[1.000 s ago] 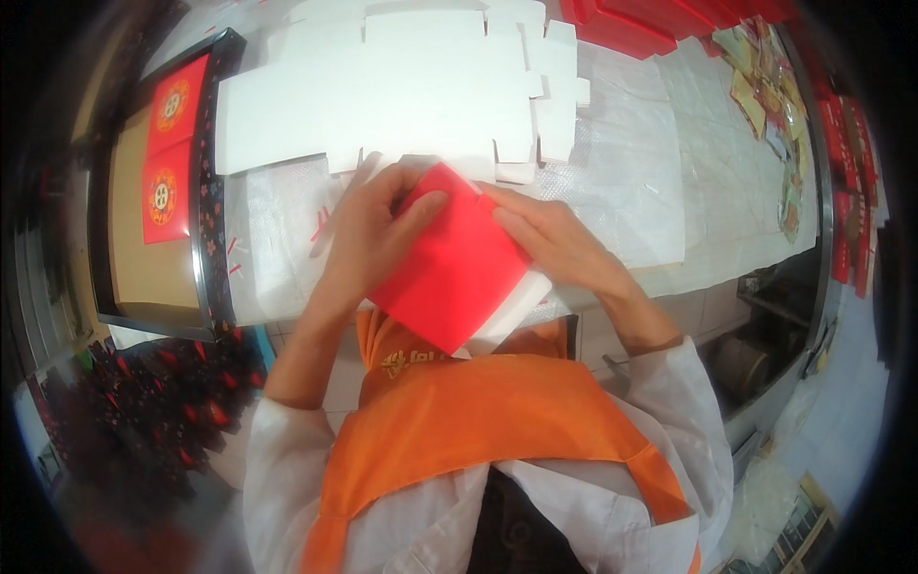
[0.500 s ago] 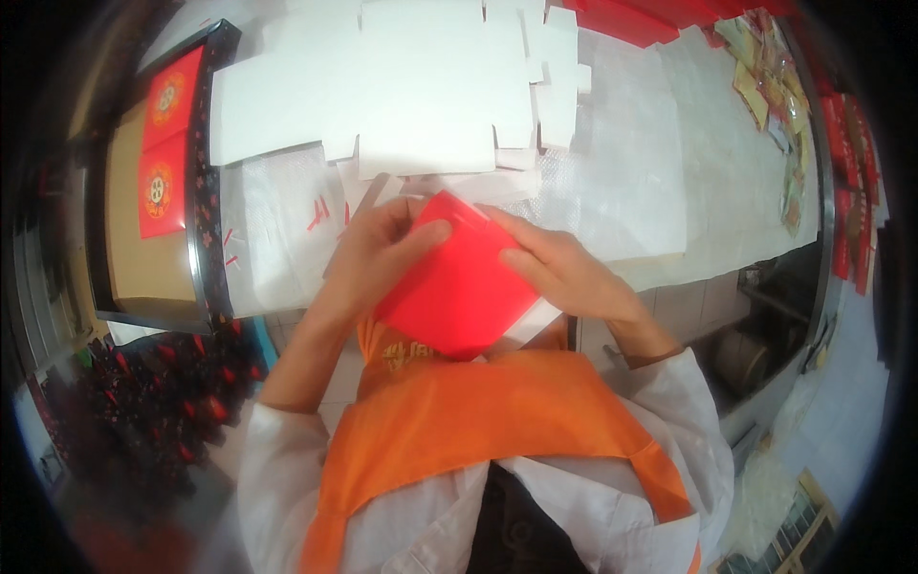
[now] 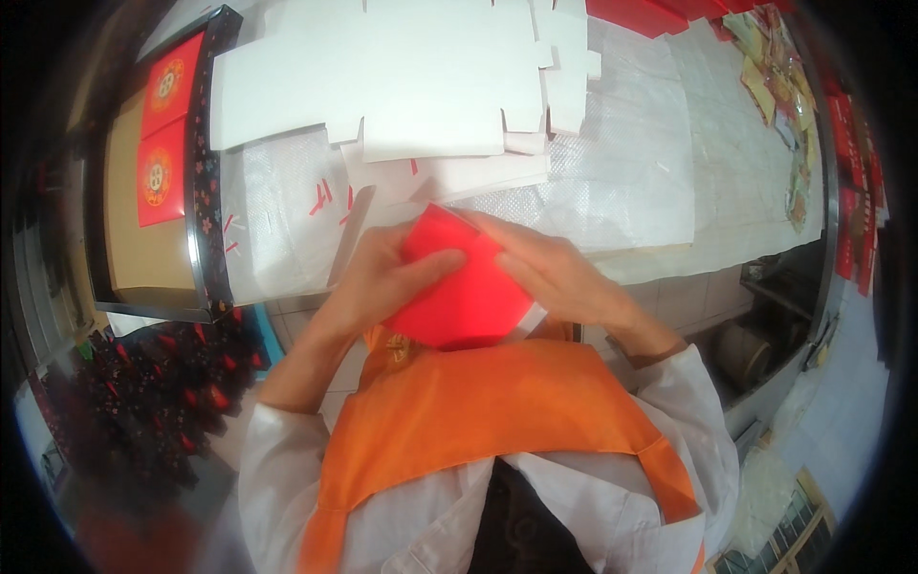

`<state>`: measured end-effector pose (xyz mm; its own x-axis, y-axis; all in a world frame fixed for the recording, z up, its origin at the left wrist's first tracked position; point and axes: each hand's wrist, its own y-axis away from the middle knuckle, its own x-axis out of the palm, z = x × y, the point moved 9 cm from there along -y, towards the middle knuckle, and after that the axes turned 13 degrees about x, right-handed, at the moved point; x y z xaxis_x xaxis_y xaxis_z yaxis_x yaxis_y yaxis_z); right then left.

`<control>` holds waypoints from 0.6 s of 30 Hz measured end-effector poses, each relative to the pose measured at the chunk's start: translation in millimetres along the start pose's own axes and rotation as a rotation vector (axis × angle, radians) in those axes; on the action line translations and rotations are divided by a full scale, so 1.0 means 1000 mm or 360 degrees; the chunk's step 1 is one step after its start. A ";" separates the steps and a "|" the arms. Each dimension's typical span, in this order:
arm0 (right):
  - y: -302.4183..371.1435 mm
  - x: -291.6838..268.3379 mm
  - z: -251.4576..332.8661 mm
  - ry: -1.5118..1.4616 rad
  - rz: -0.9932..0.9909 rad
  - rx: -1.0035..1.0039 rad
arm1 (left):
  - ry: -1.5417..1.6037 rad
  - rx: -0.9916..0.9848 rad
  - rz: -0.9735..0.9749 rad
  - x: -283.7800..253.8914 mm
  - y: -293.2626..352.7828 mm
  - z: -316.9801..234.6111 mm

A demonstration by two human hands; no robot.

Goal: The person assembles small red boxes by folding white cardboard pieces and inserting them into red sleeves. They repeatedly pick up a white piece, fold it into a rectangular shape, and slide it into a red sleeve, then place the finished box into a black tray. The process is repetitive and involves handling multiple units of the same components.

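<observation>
In front of my orange apron I hold a red cardboard box (image 3: 457, 287) between both hands, tilted corner upward. White card shows along its lower right edge and upper rim. My left hand (image 3: 387, 273) grips the left side, thumb pressed on the red face and fingers behind. My right hand (image 3: 550, 271) is closed on the opposite side near the upper edge, its thumb lying on the face. The fingertips behind the box are hidden. Beyond my hands, flat white box blanks (image 3: 382, 86) lie stacked on the plastic-covered table (image 3: 631, 172).
At the left, a dark-rimmed tray (image 3: 200, 191) holds two red boxes (image 3: 161, 172) with round emblems. Red paper scraps (image 3: 320, 199) dot the table. Printed packets (image 3: 775, 86) lie at the far right, and red card (image 3: 641, 11) at the back.
The red box has turned and tipped slightly in my hands, so less of its white lower right edge shows. My left thumb has slid inward across its face.
</observation>
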<state>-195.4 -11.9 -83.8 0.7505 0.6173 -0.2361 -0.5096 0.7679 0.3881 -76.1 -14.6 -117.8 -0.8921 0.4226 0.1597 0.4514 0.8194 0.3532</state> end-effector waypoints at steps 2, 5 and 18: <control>0.005 0.000 0.006 0.0131 -0.0071 -0.0077 | 0.0057 0.0076 -0.0003 0.001 -0.001 -0.001; 0.004 0.006 -0.001 0.0032 0.0062 0.0028 | 0.0069 0.0078 -0.0009 0.001 -0.001 0.000; 0.014 -0.013 0.016 0.0064 0.0102 -0.0117 | -0.0210 0.0179 -0.0015 -0.015 -0.017 -0.030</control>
<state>-205.7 -12.2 -60.8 0.6986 0.6709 -0.2488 -0.5867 0.7361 0.3376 -70.6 -47.0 -98.4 -0.8894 0.4560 0.0321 0.4491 0.8584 0.2478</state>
